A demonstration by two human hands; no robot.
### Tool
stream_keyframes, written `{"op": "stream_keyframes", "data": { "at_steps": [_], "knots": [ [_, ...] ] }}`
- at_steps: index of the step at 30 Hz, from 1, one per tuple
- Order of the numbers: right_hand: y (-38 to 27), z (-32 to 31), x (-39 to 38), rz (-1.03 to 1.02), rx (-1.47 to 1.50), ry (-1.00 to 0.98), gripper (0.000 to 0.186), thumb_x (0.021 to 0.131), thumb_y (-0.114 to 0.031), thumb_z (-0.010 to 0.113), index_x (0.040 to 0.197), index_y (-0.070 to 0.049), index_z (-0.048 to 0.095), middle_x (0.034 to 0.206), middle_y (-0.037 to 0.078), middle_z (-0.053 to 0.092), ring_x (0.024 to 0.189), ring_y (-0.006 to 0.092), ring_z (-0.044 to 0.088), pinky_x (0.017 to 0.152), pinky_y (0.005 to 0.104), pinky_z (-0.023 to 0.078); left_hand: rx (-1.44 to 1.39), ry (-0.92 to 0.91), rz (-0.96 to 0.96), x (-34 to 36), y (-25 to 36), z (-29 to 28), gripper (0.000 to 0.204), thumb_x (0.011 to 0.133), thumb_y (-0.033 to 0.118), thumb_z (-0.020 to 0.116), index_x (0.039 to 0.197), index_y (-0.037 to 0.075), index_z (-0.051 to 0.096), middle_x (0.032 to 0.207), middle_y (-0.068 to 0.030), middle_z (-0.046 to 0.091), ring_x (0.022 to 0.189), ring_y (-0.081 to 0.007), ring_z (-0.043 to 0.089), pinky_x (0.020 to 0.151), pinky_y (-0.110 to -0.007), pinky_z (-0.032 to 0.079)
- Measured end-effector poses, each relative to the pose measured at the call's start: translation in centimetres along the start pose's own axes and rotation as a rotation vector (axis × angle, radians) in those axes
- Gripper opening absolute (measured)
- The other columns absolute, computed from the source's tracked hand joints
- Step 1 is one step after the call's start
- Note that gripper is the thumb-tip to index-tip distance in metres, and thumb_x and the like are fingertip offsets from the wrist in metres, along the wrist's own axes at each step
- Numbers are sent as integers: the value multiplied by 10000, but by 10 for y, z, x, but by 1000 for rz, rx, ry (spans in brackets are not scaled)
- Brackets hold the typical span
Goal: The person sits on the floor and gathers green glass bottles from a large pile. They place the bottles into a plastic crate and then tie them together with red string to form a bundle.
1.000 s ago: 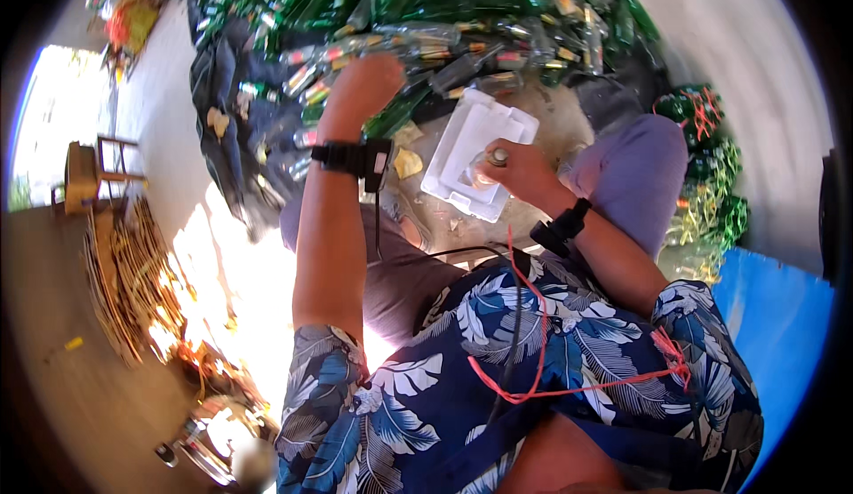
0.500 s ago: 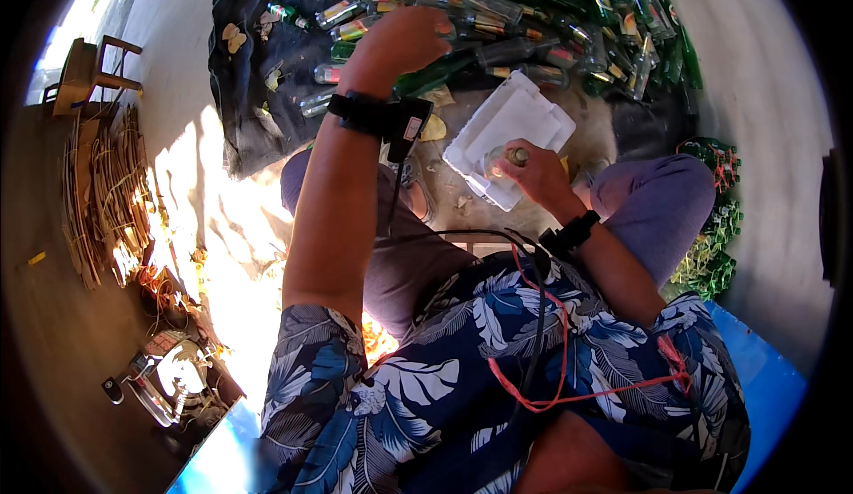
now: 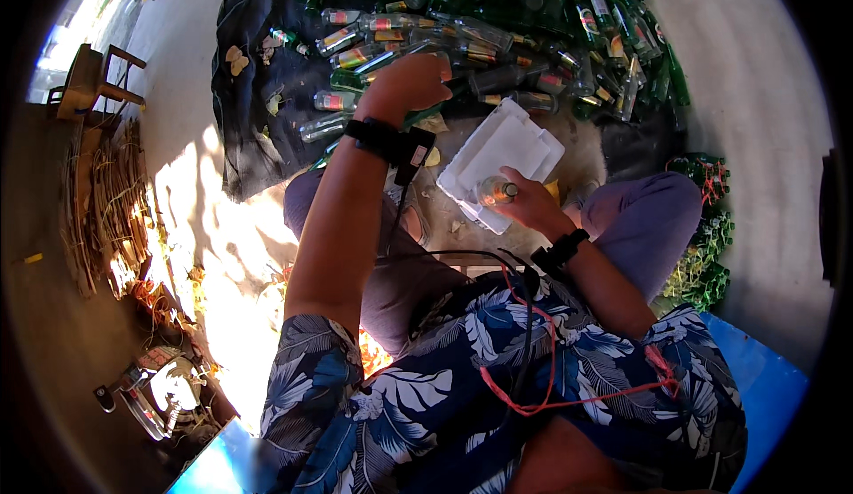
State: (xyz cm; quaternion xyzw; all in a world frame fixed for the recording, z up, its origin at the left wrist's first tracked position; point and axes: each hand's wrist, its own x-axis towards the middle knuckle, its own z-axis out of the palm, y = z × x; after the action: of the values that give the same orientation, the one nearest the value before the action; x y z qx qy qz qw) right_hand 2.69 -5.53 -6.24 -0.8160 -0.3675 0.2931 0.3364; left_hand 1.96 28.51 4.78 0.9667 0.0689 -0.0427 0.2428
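Observation:
My left hand (image 3: 407,85) is stretched over the pile of glass bottles (image 3: 480,36), its fingers bent down among them; what lies in its grip is hidden. My right hand (image 3: 533,199) grips an upright-looking clear bottle (image 3: 490,194) with a label, over the lower part of a white plastic tray or lid (image 3: 496,145). The tray lies on the floor between my bent legs, just short of the pile. A black strap device sits on each of my forearms.
The bottles lie on a black sheet (image 3: 253,130). Left stand a wooden chair (image 3: 93,81), stacked flattened cardboard (image 3: 111,201) and a metal machine (image 3: 169,387). Bundled green bottles (image 3: 706,254) are at right, blue panels (image 3: 755,361) at lower right and lower left.
The view has shifted. My left hand has drawn slightly back toward me over the pile. My right hand still holds the bottle over the tray, its grip and angle slightly changed.

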Motion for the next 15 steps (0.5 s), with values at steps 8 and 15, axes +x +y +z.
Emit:
{"op": "stream_keyframes", "data": {
  "at_steps": [8, 15],
  "knots": [
    [35, -29, 13, 255, -122, -129, 532, 800, -145, 758, 1273, 31, 593, 965, 175, 711, 840, 274, 706, 701, 343, 541, -55, -280, -25, 4, -3, 77, 293, 749, 230, 734, 986, 59, 758, 1009, -183, 733, 990, -382, 691, 847, -460, 556],
    [68, -96, 106, 392, 417, 207, 288, 832, -111, 680, 1076, 41, 656, 792, 86, 678, 647, 142, 638, 517, 298, 466, -277, -411, -457, -22, -38, 183, 491, 835, 294, 715, 1244, 30, 649, 1079, -200, 713, 949, -350, 690, 762, -438, 541]
  ]
}}
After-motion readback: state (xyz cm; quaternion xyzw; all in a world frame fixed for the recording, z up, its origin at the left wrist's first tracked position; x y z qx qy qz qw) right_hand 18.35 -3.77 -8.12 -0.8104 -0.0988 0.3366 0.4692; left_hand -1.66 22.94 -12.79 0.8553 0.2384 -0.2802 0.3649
